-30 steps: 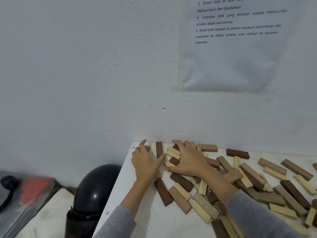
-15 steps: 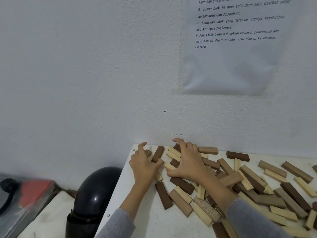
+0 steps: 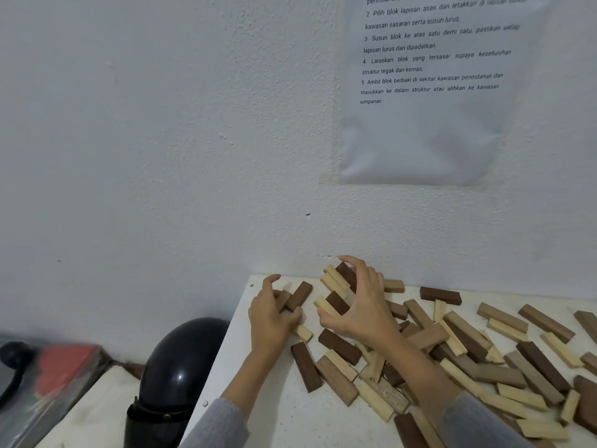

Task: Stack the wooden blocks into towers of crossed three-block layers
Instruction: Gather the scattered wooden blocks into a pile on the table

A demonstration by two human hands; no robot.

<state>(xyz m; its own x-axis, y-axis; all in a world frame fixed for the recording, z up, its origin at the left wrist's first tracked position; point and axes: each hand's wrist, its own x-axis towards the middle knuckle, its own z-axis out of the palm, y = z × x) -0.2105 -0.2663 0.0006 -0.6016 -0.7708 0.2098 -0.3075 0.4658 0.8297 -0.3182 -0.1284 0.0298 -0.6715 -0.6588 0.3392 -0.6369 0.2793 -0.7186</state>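
— What sits closest?

— Two grey sleeves (image 3: pixel 219 425) coming up over the white desk (image 3: pixel 284 421). To the right of them, loose blocks (image 3: pixel 484 373) lie flat in a scattered heap of pale, mid-brown and dark wood. Many overlap, and they spread to the right edge of the view.

— And the hands?

— Both are near the desk's far left corner. The left hand (image 3: pixel 269 318) has its fingers (image 3: pixel 270 281) curled, and with the thumb they pinch two brown blocks (image 3: pixel 298 295) lying side by side. The forefinger arches up above them. Just beside it, the right hand (image 3: pixel 365 305) is arched over a cluster of pale and dark blocks (image 3: pixel 336 286). Its thumb is at the near end and its fingertips are hooked over the far end, squeezing the cluster together. I cannot tell whether the cluster is lifted or resting on the desk.

— What is off the desk?

— Down to the left is a glossy black helmet (image 3: pixel 174 376), and beyond it something red (image 3: pixel 64 367) that is too blurred to make out.

— And furthest away?

— A rough white wall (image 3: pixel 161 140), touching the desk's back edge. High on the right hangs a printed sheet (image 3: pixel 426 92) of numbered lines.
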